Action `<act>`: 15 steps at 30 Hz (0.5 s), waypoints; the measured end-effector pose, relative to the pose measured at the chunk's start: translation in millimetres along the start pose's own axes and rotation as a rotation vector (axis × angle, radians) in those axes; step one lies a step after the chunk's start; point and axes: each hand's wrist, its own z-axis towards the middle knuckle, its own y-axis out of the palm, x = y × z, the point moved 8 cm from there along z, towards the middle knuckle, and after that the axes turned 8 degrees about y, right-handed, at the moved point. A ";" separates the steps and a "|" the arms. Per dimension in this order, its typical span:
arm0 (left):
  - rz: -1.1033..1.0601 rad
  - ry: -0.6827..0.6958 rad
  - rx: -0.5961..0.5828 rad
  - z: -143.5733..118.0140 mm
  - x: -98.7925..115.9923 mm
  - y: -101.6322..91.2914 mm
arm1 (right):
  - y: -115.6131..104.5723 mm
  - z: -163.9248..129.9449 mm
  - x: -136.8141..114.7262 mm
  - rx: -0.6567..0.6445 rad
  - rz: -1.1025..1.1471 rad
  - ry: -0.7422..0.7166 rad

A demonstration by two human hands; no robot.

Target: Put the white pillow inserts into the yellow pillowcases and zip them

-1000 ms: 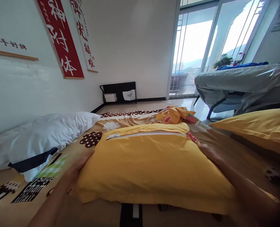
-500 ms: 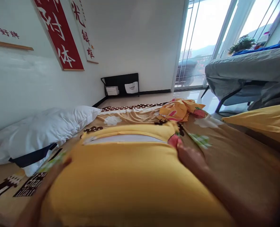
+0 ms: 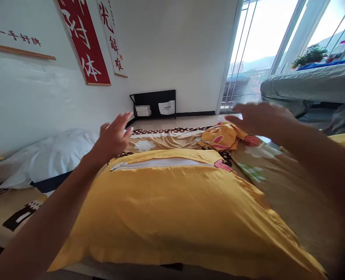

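Both hands are hovering open and empty above the far end of the yellow pillow (image 3: 175,206), the left hand (image 3: 112,136) with fingers spread and the right hand (image 3: 258,118) blurred, palm down. The pillow is lying flat on the patterned bedsheet (image 3: 277,186), its near edge overhanging the bed. A hard pat could be sliding it off, or knocking the crumpled yellow pillowcase (image 3: 223,136) beyond it
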 end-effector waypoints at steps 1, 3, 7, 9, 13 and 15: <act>-0.004 0.005 0.005 26.5 18.3 -0.5 | -20.7 11.2 -22.4 0.076 -0.031 -0.033; -0.038 -0.002 -0.045 68.5 42.4 16.7 | -38.5 24.4 -65.2 0.131 0.011 -0.106; -0.116 -0.050 -0.185 77.7 41.6 100.8 | 30.8 8.5 -111.2 0.017 0.136 -0.171; -0.131 -0.178 -0.374 42.6 19.0 162.8 | 118.3 -20.8 -112.1 -0.365 0.190 -0.123; -0.175 -0.210 -0.565 -17.6 -15.6 248.3 | 223.8 -64.5 -99.2 -0.599 0.197 -0.167; -0.188 -0.192 -0.561 -21.3 -34.0 262.4 | 244.8 -62.0 -81.7 -0.614 0.181 -0.144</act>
